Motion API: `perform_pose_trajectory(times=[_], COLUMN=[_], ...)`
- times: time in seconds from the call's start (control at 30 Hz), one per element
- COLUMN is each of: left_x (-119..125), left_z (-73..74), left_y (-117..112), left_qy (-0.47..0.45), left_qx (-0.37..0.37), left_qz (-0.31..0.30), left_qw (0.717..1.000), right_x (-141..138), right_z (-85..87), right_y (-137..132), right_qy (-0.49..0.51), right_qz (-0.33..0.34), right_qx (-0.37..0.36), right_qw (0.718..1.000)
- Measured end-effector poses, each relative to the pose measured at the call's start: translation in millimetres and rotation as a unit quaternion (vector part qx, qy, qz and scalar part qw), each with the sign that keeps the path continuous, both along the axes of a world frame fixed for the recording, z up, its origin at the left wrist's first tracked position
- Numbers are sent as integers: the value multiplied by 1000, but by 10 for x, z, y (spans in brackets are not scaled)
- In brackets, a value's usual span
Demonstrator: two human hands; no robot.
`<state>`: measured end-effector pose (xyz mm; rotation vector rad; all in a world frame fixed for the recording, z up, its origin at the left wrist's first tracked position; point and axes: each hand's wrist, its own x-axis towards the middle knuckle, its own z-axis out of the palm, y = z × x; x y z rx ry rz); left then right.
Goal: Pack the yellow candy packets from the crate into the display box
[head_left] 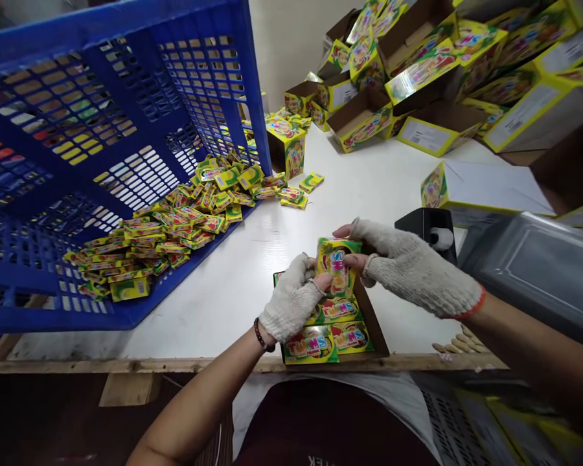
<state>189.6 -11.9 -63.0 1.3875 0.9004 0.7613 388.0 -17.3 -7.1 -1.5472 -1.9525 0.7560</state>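
A small yellow-and-green printed box (pixel 339 262), lettered in bright colours, is held up between both hands. My right hand (pixel 408 265), in a whitish knit glove with bare fingertips, grips its right side, thumb on the front. At its lower left edge, my left hand (pixel 296 298), gloved the same way, closes thumb and fingers on it. Below them, by the table's front edge, lies an open carton (pixel 375 323) with several matching small boxes (pixel 311 345) laid flat inside. My left hand partly covers the carton's left side.
A blue plastic crate (pixel 260 97) lies tipped at left, with a heap of small boxes (pixel 189 220) spilling toward the white table (pixel 252 259). Several open cartons (pixel 422 71) are piled at back right. A black tape dispenser (pixel 422 226) and grey bin (pixel 539 259) stand right.
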Motion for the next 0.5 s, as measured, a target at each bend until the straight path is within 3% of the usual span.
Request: perform_pose_trajectory(times=[0.1,0.17,0.27,0.4,0.43,0.5], left_x=[-23,-21,-22,-162,-229,-389], left_z=[27,18,-46,-179,-213,-283], left_y=[49,18,-74,-116,-97,-22], left_qy=[81,149,196,191,189,194], left_qx=[85,175,236,268,270,273], left_qz=[-15,-41,-80,-13,11,48], left_qw=[993,972,948,944,944,941], right_x=[30,47,34,-78,-113,-174], right_z=[61,99,100,-135,-241,-491], right_y=[-49,-89,-130,-139,-145,-171], right_qy=[-142,-257,-353,-423,-421,-394], right_qz=[36,94,137,125,121,105], right_qx=[83,71,-51,-270,-293,-286], right_qw=[986,959,924,856,850,867])
